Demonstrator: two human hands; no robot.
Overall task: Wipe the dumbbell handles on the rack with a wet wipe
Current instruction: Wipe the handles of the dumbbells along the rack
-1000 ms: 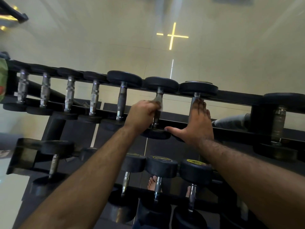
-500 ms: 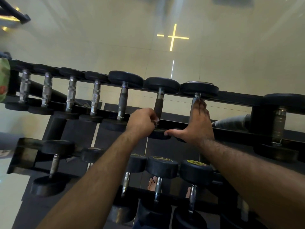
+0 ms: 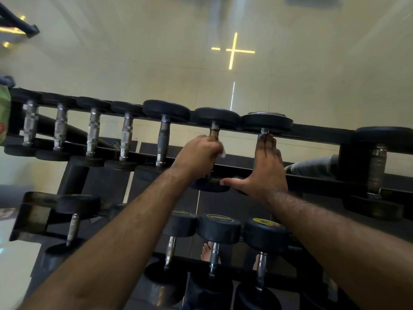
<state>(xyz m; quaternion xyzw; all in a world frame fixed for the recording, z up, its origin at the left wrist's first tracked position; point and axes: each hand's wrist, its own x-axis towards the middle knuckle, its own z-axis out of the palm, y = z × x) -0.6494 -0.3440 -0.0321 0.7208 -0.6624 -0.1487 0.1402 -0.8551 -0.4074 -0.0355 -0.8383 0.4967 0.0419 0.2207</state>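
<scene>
A black two-tier rack (image 3: 317, 130) carries a row of black dumbbells with metal handles. My left hand (image 3: 199, 156) grips the handle (image 3: 214, 130) of a dumbbell in the middle of the top row, with a white wet wipe (image 3: 222, 152) bunched inside the fist; a bit of the wipe sticks out on the right. My right hand (image 3: 267, 166) lies flat with straight fingers over the handle of the neighbouring dumbbell (image 3: 267, 121) to the right, thumb spread out to the left.
More dumbbells (image 3: 164, 130) sit to the left on the top row and on the lower tier (image 3: 219, 228). A large dumbbell (image 3: 377, 166) stands at the right end. Bare feet (image 3: 207, 250) show through the rack on the dark floor mat. A pale tiled floor lies beyond.
My left hand slid down the handle toward the near weight and has now moved back up toward the far end. My right hand has stayed in place.
</scene>
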